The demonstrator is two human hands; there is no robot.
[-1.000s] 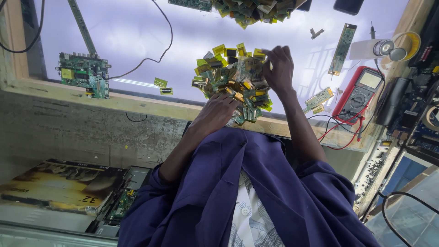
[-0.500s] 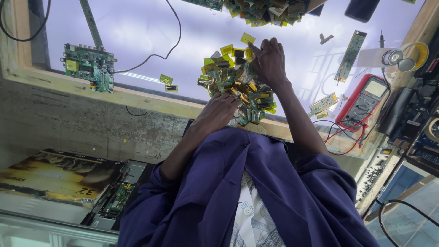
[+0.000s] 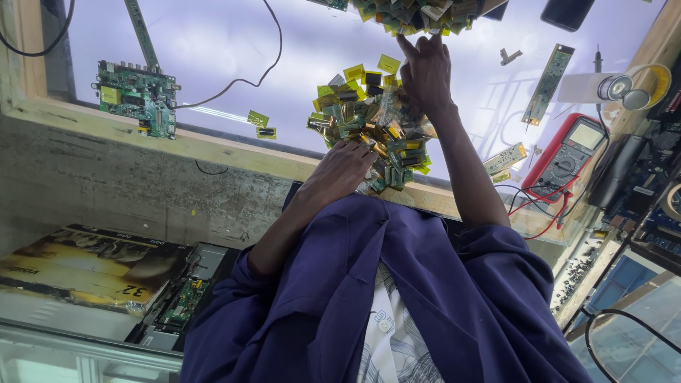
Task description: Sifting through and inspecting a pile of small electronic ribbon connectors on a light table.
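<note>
A heap of small green and yellow flex-circuit strips (image 3: 379,135) lies on a lit white panel (image 3: 213,57). My left hand (image 3: 346,169) rests on the near edge of this heap, its fingers curled down into the strips. My right hand (image 3: 425,67) is stretched past the heap with fingers extended, its fingertips touching a second heap of the same strips (image 3: 415,13) at the far edge. Blue sleeves cover both of my arms to the forearm.
A green circuit board (image 3: 136,96) with a black cable lies at the left of the panel. A red multimeter (image 3: 567,157) with leads, narrow board strips (image 3: 547,79) and a tape roll (image 3: 621,86) sit at the right. A wooden frame (image 3: 213,145) edges the panel. A flat cardboard box (image 3: 85,266) lies below left.
My right hand has moved off the near heap and reached farther away to the far heap. My left hand stays on the near heap.
</note>
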